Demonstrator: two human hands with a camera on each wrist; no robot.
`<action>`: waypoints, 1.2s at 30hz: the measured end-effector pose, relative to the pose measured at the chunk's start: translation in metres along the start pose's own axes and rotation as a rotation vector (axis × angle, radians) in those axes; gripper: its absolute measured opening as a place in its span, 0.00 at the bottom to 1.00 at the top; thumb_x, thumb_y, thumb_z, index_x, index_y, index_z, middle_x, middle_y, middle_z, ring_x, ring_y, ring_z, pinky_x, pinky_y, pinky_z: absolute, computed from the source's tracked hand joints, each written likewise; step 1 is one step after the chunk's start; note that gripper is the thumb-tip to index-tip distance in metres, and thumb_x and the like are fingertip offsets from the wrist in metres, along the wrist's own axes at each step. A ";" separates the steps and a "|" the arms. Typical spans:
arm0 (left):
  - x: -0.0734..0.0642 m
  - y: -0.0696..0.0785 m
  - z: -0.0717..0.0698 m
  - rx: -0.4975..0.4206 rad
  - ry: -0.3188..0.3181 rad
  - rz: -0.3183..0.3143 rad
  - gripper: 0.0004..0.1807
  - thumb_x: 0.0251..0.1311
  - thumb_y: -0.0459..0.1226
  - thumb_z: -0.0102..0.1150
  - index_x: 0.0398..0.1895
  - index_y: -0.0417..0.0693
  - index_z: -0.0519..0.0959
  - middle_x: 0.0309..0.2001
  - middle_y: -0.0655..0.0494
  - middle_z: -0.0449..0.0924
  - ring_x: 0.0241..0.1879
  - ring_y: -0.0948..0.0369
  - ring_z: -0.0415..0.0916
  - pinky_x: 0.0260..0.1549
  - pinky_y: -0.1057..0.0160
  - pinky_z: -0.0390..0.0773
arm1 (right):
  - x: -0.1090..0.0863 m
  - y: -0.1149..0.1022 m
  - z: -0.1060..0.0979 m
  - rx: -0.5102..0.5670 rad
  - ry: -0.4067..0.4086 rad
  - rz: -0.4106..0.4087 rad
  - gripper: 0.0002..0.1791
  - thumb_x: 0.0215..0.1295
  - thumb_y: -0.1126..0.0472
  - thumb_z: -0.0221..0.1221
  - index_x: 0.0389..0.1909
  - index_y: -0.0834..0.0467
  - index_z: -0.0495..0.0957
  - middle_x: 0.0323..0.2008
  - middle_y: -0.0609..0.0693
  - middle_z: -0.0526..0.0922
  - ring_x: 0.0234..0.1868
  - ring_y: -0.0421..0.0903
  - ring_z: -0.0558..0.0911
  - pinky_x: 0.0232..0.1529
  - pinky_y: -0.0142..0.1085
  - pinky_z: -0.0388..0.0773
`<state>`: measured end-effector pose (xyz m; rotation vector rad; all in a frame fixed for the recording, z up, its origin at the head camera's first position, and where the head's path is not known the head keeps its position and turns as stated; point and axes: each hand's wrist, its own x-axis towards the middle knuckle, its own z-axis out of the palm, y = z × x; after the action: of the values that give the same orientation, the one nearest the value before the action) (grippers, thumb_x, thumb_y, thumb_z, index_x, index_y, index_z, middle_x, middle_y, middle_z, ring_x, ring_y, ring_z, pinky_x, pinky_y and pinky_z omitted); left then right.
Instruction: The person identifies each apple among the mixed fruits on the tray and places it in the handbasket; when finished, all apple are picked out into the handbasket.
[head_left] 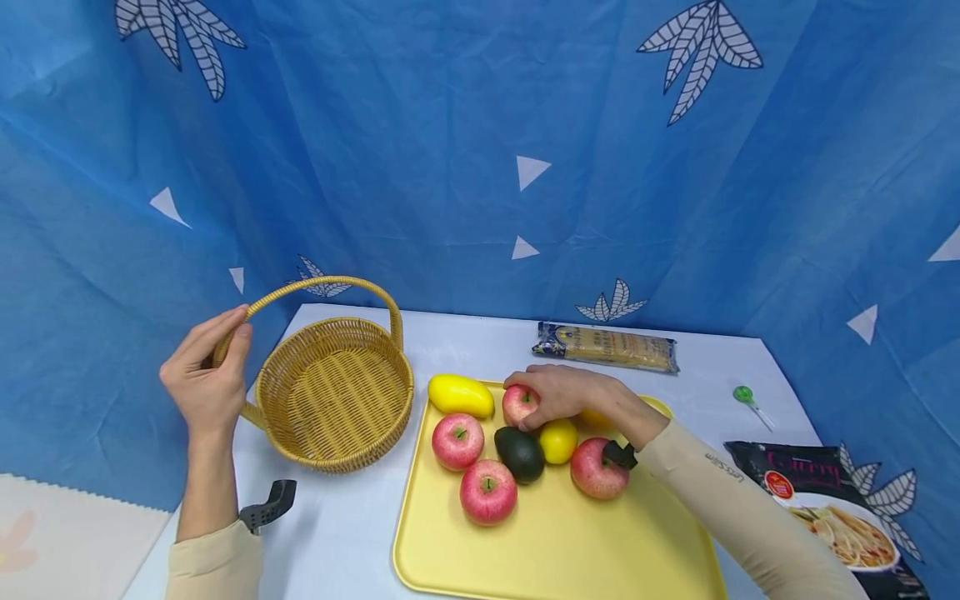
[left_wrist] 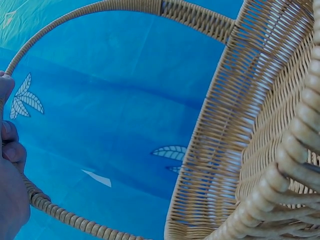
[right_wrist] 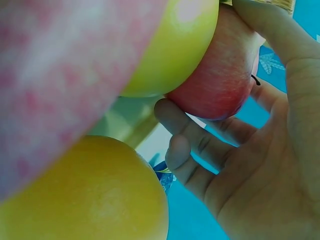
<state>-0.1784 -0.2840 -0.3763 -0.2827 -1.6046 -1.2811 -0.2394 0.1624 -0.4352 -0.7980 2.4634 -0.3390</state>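
My left hand (head_left: 206, 367) grips the arched handle (head_left: 330, 282) of a round wicker basket (head_left: 337, 460), whose inside is bare. In the left wrist view, the fingers (left_wrist: 14, 150) curl round that handle beside the tilted-looking basket wall (left_wrist: 200, 165). Over the back of a yellow tray (head_left: 555, 554), my right hand (head_left: 573, 392) holds a red apple (head_left: 521, 405) between thumb and fingers. The right wrist view has this apple (right_wrist: 220, 70) against the palm side. Close by lie a dark green avocado (head_left: 520, 455) and a yellow lemon (head_left: 558, 441).
Other apples (head_left: 488, 492) and a yellow mango-shaped fruit (head_left: 461, 394) lie on the tray; an orange-yellow fruit (head_left: 595, 419) is partly hidden under my right wrist. Behind is a pasta pack (head_left: 611, 347). At right are a green lollipop (head_left: 743, 395) and a dark noodle packet (head_left: 806, 467).
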 end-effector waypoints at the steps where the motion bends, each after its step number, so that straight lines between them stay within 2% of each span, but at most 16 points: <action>1: 0.000 0.000 0.000 0.000 0.000 0.001 0.09 0.57 0.22 0.67 0.41 0.25 0.85 0.43 0.40 0.87 0.43 0.64 0.85 0.44 0.75 0.80 | 0.000 0.000 0.000 -0.002 0.001 0.000 0.37 0.54 0.37 0.70 0.66 0.36 0.70 0.47 0.40 0.76 0.45 0.41 0.76 0.49 0.38 0.78; 10: 0.000 -0.001 0.001 -0.008 0.008 0.006 0.09 0.55 0.18 0.65 0.40 0.25 0.85 0.43 0.42 0.88 0.44 0.62 0.85 0.45 0.74 0.81 | 0.000 0.001 0.000 0.013 0.001 -0.010 0.39 0.55 0.38 0.69 0.68 0.39 0.70 0.47 0.40 0.76 0.45 0.41 0.77 0.49 0.39 0.78; 36: 0.000 0.002 -0.001 0.010 -0.007 0.000 0.09 0.56 0.19 0.65 0.41 0.25 0.85 0.44 0.44 0.88 0.44 0.64 0.85 0.46 0.74 0.81 | -0.001 0.003 -0.001 0.029 0.039 -0.027 0.41 0.53 0.35 0.69 0.69 0.38 0.69 0.47 0.39 0.75 0.44 0.39 0.77 0.47 0.36 0.79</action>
<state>-0.1766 -0.2842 -0.3757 -0.2809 -1.6163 -1.2736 -0.2404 0.1660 -0.4352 -0.8202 2.4795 -0.4033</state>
